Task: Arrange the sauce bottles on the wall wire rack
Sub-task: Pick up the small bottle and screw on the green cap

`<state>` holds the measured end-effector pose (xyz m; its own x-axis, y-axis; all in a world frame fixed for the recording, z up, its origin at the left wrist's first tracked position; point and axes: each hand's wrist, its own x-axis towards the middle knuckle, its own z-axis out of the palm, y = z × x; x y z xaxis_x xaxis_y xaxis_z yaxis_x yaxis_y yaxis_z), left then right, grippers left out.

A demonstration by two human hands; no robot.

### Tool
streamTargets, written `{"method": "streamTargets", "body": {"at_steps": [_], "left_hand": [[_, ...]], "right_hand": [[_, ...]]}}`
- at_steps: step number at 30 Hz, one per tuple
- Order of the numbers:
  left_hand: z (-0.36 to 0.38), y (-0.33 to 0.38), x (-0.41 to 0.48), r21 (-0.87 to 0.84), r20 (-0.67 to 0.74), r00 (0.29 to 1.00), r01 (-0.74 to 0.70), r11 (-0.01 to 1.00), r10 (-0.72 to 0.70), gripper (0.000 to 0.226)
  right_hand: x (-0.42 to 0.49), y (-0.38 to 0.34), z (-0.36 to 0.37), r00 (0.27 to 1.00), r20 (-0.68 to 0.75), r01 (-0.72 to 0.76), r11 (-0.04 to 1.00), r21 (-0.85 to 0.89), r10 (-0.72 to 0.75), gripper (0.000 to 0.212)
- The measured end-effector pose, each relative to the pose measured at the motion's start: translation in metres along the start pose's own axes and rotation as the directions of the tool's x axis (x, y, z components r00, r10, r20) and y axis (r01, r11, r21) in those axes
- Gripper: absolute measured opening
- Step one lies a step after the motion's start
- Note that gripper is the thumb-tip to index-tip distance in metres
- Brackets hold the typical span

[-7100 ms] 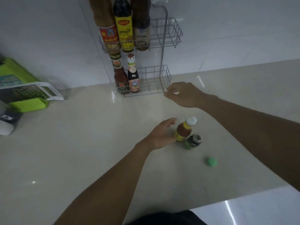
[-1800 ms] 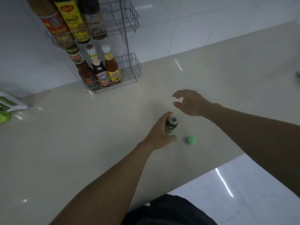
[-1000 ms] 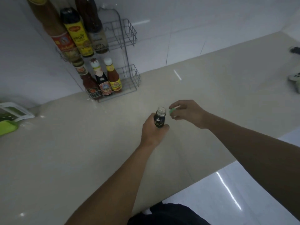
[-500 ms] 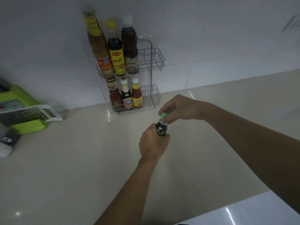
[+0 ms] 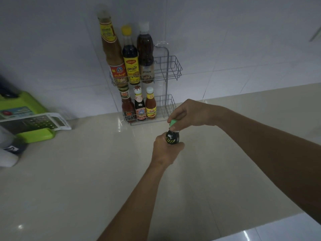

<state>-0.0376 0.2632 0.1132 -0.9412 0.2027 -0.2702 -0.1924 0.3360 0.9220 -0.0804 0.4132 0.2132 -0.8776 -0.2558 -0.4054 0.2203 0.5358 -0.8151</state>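
My left hand (image 5: 165,151) grips a small dark bottle (image 5: 172,138) with yellow lettering, held upright above the counter. My right hand (image 5: 190,113) pinches the green cap (image 5: 173,122) at the bottle's mouth. Behind them a two-tier wire rack (image 5: 171,70) hangs on the tiled wall. Its upper basket holds three tall bottles (image 5: 130,56) on the left side. Its lower basket (image 5: 169,106) holds three small sauce bottles (image 5: 139,106), also on the left. The right part of both baskets has no bottles in it.
A beige counter (image 5: 86,171) stretches below the rack. At the far left lie a green slicer box with a white grater (image 5: 33,121) and a white object (image 5: 7,153). The counter's front edge runs along the bottom right, with shiny floor (image 5: 278,232) beyond.
My left hand picked the dark bottle up from the counter and my right hand took the green cap from the counter and brought it onto the bottle's mouth. The view tilted up toward the rack.
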Motion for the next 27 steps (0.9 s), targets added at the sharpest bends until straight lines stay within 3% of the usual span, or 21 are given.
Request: {"method": "streamTargets", "body": {"at_steps": [3, 5, 8, 11, 13, 15, 17, 19, 21, 23, 24, 26, 27], "left_hand": [[0.005, -0.003, -0.002, 0.065, -0.037, 0.999, 0.031, 0.997, -0.028, 0.016], [0.006, -0.001, -0.002, 0.165, -0.076, 0.997, 0.035, 0.986, -0.022, 0.02], [0.003, 0.004, -0.001, 0.23, -0.086, 0.996, 0.015, 0.973, 0.004, 0.022], [-0.001, 0.006, -0.001, 0.239, -0.102, 0.994, -0.002, 0.971, 0.028, 0.018], [-0.001, 0.007, 0.0, 0.23, -0.121, 0.992, 0.003, 0.973, 0.025, 0.017], [0.0, 0.008, 0.0, 0.21, -0.146, 0.989, 0.019, 0.977, 0.013, 0.017], [-0.001, 0.01, 0.002, 0.245, -0.152, 0.988, 0.005, 0.97, 0.033, 0.018], [-0.003, 0.014, 0.001, 0.317, -0.15, 0.986, -0.022, 0.948, 0.073, 0.014], [-0.003, 0.017, 0.0, 0.427, -0.188, 0.974, -0.036, 0.904, 0.128, 0.01], [-0.002, 0.016, -0.001, 0.529, -0.213, 0.96, -0.041, 0.848, 0.179, 0.011], [-0.002, 0.013, -0.002, 0.543, -0.197, 0.963, -0.048, 0.838, 0.183, 0.013], [-0.007, 0.008, 0.0, 0.479, -0.137, 0.983, -0.042, 0.877, 0.122, 0.013], [-0.011, 0.007, 0.002, 0.423, -0.116, 0.99, -0.027, 0.906, 0.084, 0.013]], "right_hand": [[0.003, -0.006, 0.007, 0.996, -0.048, -0.079, 0.971, -0.227, 0.07, 0.028], [0.004, -0.008, 0.015, 0.989, -0.092, -0.146, 0.866, -0.478, 0.115, 0.048], [0.004, -0.011, 0.017, 0.989, -0.095, -0.147, 0.774, -0.616, 0.113, 0.067], [-0.001, -0.02, 0.005, 0.972, -0.001, -0.189, 0.774, -0.605, 0.236, 0.058], [0.002, -0.018, 0.007, 0.965, -0.033, -0.224, 0.753, -0.619, 0.259, 0.064], [0.007, -0.011, 0.016, 0.981, -0.125, -0.194, 0.75, -0.632, 0.149, 0.067], [0.012, -0.002, 0.024, 0.981, -0.172, -0.052, 0.745, -0.665, -0.085, 0.054], [0.014, -0.003, 0.027, 0.957, -0.203, 0.003, 0.704, -0.71, -0.209, 0.043], [0.019, -0.008, 0.029, 0.962, -0.236, -0.102, 0.624, -0.774, -0.136, 0.034], [0.023, -0.005, 0.033, 0.966, -0.257, -0.219, 0.645, -0.732, 0.036, 0.028], [0.024, -0.004, 0.032, 0.968, -0.222, -0.241, 0.677, -0.695, 0.117, 0.035], [0.022, -0.001, 0.026, 0.969, -0.109, -0.247, 0.863, -0.442, 0.221, 0.054], [0.022, -0.001, 0.024, 0.972, -0.07, -0.232, 0.908, -0.35, 0.222, 0.054]]}}
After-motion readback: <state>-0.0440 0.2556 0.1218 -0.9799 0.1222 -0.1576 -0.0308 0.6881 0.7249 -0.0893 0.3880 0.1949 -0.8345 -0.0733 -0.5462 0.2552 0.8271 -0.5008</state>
